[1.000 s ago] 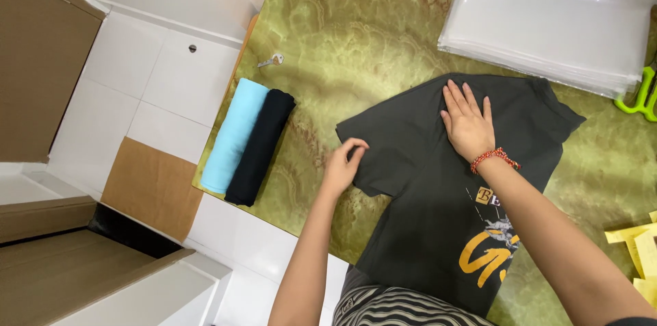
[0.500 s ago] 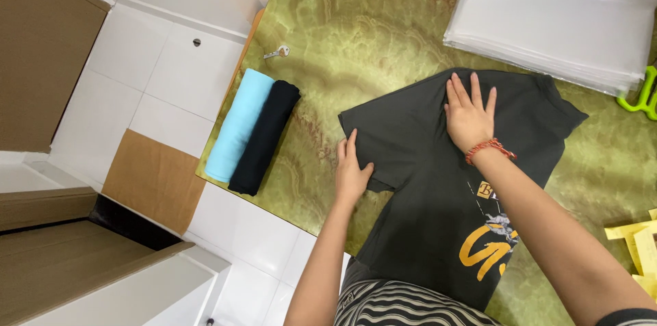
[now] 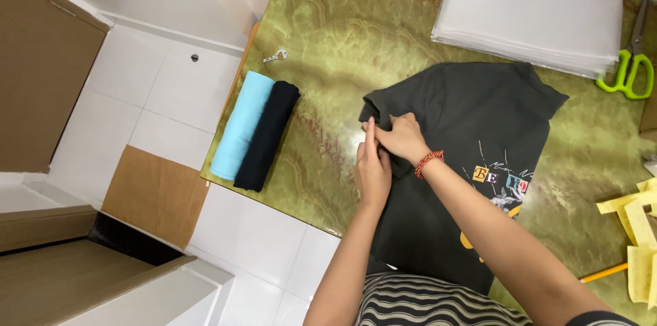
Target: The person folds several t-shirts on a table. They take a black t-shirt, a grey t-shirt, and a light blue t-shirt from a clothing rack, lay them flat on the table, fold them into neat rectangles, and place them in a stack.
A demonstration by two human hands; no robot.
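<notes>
Dark grey soft cotton printed t-shirt (image 3: 472, 162) lies flat on green marbled glossy tabletop (image 3: 328, 45), left hand (image 3: 371, 168) and right hand (image 3: 402, 136) pinching its left sleeve fold, best kept taut and straight-edged; left of shirt, rolled light-blue cloth (image 3: 241, 124) and rolled black cloth (image 3: 267, 134).

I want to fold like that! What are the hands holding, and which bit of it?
Both hands, left hand and right hand, pinch the dark grey T-shirt at its sleeve edge, on the shirt's left side in the picture.

Green marbled table (image 3: 356, 18), white tiled floor (image 3: 164, 100), brown wooden cabinet (image 3: 41, 59)
</notes>
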